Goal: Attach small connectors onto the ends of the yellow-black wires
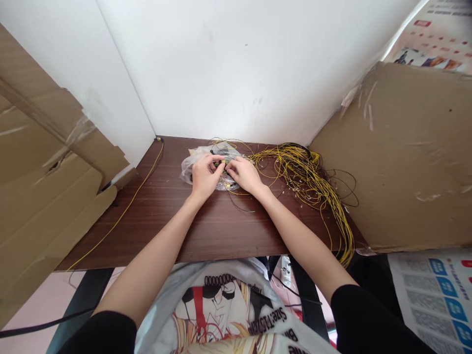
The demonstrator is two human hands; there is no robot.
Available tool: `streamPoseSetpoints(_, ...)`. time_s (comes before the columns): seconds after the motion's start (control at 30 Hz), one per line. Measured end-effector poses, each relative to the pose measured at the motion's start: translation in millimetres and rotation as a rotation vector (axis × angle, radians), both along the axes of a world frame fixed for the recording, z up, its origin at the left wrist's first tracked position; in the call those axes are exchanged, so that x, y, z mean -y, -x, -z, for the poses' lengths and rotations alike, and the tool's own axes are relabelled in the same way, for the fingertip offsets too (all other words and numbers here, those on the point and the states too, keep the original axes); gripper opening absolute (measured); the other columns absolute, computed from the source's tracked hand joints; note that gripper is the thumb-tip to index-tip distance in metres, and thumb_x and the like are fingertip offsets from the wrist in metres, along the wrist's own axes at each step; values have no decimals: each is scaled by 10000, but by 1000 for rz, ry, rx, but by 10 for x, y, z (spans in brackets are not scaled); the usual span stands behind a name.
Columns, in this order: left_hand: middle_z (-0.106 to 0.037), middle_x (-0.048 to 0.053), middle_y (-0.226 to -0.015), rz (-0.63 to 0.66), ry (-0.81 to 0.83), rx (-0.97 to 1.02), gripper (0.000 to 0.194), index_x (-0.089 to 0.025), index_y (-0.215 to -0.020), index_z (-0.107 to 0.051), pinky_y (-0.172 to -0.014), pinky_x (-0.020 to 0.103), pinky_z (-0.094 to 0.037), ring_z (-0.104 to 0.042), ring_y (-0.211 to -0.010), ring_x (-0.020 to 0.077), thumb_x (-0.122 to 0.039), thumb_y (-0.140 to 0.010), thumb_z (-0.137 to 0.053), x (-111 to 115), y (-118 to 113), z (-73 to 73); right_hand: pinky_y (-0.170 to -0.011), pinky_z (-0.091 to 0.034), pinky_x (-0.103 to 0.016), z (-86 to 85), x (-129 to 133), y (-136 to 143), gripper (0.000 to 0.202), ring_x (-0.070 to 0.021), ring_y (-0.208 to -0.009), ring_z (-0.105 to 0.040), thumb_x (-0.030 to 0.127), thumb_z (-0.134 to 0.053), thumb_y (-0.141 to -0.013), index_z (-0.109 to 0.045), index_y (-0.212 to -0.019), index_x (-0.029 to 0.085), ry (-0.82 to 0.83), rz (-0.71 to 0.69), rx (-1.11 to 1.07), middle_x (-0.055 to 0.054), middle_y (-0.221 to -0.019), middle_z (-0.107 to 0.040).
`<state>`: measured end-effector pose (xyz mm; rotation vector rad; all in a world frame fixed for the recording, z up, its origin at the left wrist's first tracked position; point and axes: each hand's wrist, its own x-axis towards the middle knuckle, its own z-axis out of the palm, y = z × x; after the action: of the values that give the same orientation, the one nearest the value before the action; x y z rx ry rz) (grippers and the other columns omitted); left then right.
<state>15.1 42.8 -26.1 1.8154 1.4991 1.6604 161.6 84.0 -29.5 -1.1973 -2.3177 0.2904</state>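
Note:
Over a clear plastic bag (pixel 187 170) on the brown tabletop, my left hand (pixel 205 176) pinches a small yellow and black connector (pixel 222 161) between thumb and forefinger. My right hand (pixel 245 174) is close beside it, its fingers curled together at the bag. What those right fingers hold is too small to make out. Small dark and yellow parts (pixel 229 185) show in the bag beneath my hands. A thin dark wire (pixel 236 204) runs from under the hands toward the front of the table.
A big bundle of yellow and black wires (pixel 313 182) lies at the right and hangs over the front edge of the brown table (pixel 158 211). One yellow wire (pixel 136 194) stretches along the left side. Cardboard panels (pixel 413 162) flank both sides; a white wall (pixel 236 73) stands behind.

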Motion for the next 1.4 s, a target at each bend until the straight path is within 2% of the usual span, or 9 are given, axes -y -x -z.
streamPoseSetpoints(0.1,-560,-12,-663,-2,2,-2,135,-168,-849,-711,-578,230,-399,-460,-553,89,-153,-742,-630,-10,5,22,-723,-430,-302,23,-26,4,134,-165,-733,-556,198,-550,-826,-681,-829,170,47,5,-180,-49,-835,-619)
streamPoseSetpoints(0.27,-634,1,-734,9,20,10,126,-164,-825,-710,-605,235,-421,-472,-566,87,-142,-724,-639,-13,-9,41,-639,-441,-267,23,-56,4,156,-126,-642,-542,297,-586,-786,-657,-821,163,287,-32,-707,-9,-724,-631)
streamPoseSetpoints(0.4,-669,8,-785,14,45,23,125,-162,-819,-712,-583,228,-424,-465,-550,80,-150,-715,-644,5,-18,24,-552,-426,-240,-10,4,33,232,-125,-634,-547,388,-639,-738,-647,-818,170,436,-109,-889,-2,-671,-605)
streamPoseSetpoints(0.7,-678,18,-748,14,66,99,138,-169,-827,-722,-573,235,-422,-485,-565,100,-205,-724,-637,5,-26,25,-634,-508,-275,-20,83,76,298,-151,-711,-637,431,-717,-659,-647,-791,174,522,-132,-1021,-24,-726,-668)
streamPoseSetpoints(0.97,-683,33,-713,27,120,212,169,-147,-824,-732,-538,223,-400,-477,-560,97,-233,-698,-657,3,-35,37,-640,-507,-271,-65,143,72,264,-149,-722,-642,411,-717,-672,-661,-788,182,474,-124,-1009,-17,-732,-678)
streamPoseSetpoints(1.23,-684,28,-743,61,46,179,144,-172,-811,-735,-518,216,-395,-473,-555,95,-212,-707,-644,-1,-27,53,-668,-508,-282,-71,132,39,224,-143,-707,-637,380,-696,-695,-676,-797,182,493,-114,-970,-11,-710,-675)
streamPoseSetpoints(1.4,-671,25,-710,49,56,172,145,-170,-818,-739,-524,218,-401,-476,-558,96,-209,-710,-650,1,-26,53,-691,-521,-298,-72,134,39,222,-145,-690,-645,371,-705,-691,-668,-793,177,507,-134,-996,-16,-713,-683)
